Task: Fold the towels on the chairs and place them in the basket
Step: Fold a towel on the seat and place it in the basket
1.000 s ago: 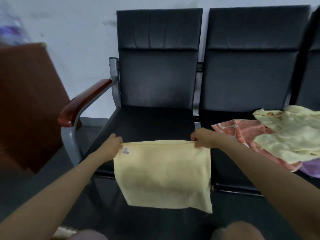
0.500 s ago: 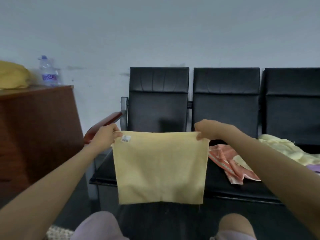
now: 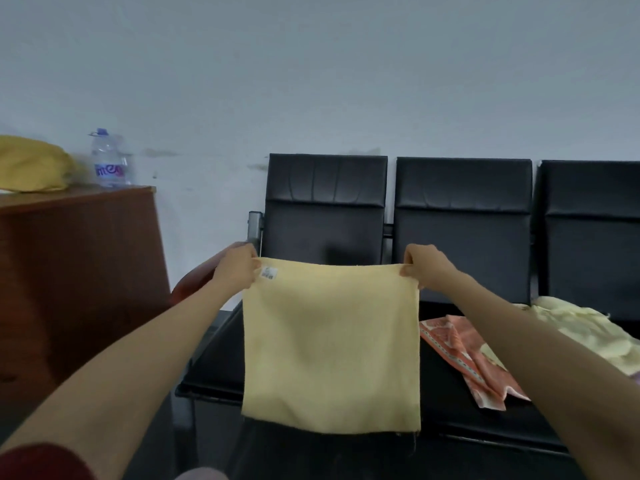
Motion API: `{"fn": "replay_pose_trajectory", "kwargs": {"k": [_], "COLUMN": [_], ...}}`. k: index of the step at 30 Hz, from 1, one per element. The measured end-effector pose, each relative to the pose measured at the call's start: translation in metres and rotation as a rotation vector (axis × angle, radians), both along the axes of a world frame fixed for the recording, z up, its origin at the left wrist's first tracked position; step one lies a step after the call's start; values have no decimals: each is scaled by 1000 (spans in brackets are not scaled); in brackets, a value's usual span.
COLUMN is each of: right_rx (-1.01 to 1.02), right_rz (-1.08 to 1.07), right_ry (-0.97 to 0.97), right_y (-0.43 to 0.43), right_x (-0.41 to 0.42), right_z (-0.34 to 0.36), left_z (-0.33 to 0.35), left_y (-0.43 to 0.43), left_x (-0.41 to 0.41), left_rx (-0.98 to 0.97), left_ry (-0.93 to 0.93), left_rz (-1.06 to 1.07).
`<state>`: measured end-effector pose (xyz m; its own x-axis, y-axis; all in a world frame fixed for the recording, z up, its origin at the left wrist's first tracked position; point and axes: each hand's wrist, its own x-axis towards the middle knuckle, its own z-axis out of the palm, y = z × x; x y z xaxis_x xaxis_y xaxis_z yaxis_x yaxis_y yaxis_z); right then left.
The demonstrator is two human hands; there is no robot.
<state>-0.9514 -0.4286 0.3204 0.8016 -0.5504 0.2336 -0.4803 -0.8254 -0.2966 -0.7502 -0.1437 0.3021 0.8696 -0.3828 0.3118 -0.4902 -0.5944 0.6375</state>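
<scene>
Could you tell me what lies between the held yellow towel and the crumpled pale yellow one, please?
In the head view, an orange patterned towel lies on the black seat between the held yellow towel and the pale yellow towel.

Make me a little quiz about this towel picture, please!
1. True or false: the left hand and the right hand each pinch a top corner of the yellow towel.
2. What stands on the wooden cabinet? A) a water bottle B) a lamp C) a basket
3. Fill in: the patterned towel lying on the middle chair is mostly ___ in colour.

Key: 1 true; 2 A; 3 orange.
</scene>
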Motion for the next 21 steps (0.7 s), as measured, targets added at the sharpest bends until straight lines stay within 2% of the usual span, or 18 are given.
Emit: {"fn": "replay_pose_trajectory", "kwargs": {"k": [2,6,10,13,15,17,19,21], "right_rx": [-3,-42,-78,-122,-111,-100,-72,1], "right_rz": [-45,-46,-7,20,53,131,214,300], "right_ry": [-188,-512,-617,-445,-192,91,324,487], "right_y": [-13,-33,-44,-50,-50,-45,-38,-30], "right_x": [22,62,83,86,81,71,60,50], "right_z": [2,21,23,-4,-29,-51,-67,-79], "left_z": [11,40,39,2,-34,-67,-91,-106], "left_y": [-20,-48,-53,-44,-32,-20,-12,-5], "left_x": [15,53,74,80,79,73,63,52], "left_rx": [-42,-343,-323,-166,-48,190,434,580], "left_ry": [-132,-244,-345,-348,-353,-345,-203,-12], "left_rz": [82,133,132,111,103,138,129,56]}}
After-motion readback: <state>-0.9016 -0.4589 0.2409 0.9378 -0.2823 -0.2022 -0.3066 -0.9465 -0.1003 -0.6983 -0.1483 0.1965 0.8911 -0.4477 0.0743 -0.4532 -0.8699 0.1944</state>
